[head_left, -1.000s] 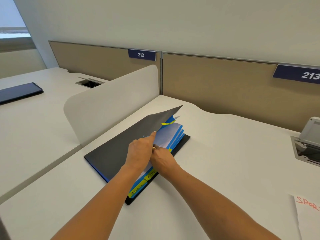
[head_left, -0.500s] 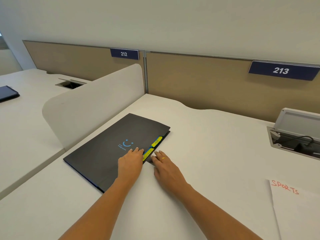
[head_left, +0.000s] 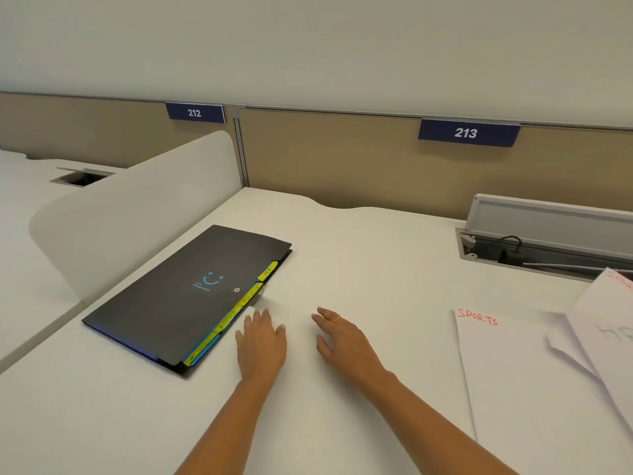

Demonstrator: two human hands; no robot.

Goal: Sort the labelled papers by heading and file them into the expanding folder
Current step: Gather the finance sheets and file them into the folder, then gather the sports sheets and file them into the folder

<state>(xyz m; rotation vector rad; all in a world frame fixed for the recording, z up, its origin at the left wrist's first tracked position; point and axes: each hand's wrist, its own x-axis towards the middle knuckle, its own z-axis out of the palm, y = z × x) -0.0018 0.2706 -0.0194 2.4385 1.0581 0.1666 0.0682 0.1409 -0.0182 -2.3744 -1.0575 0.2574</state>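
The black expanding folder [head_left: 178, 299] lies closed and flat on the white desk [head_left: 359, 269], its cover printed with a small blue smile mark, and yellow index tabs [head_left: 236, 311] stick out along its right edge over blue dividers. Just right of the folder's near right edge, the left hand [head_left: 261, 341] is palm down over the desk with fingers spread and empty, its fingertips close to the tabs but apart from them. Farther right of the folder, the right hand [head_left: 337, 337] is likewise open and palm down, holding nothing, with a ring [head_left: 337, 319] on one finger. Well to the right of the folder lies a white sheet headed SPORTS [head_left: 513, 371] in red, partly overlapped by other loose papers [head_left: 609, 337], one showing large grey letters. Beyond the folder stands a beige partition with nameplates 212 [head_left: 194, 113] and 213 [head_left: 466, 133].
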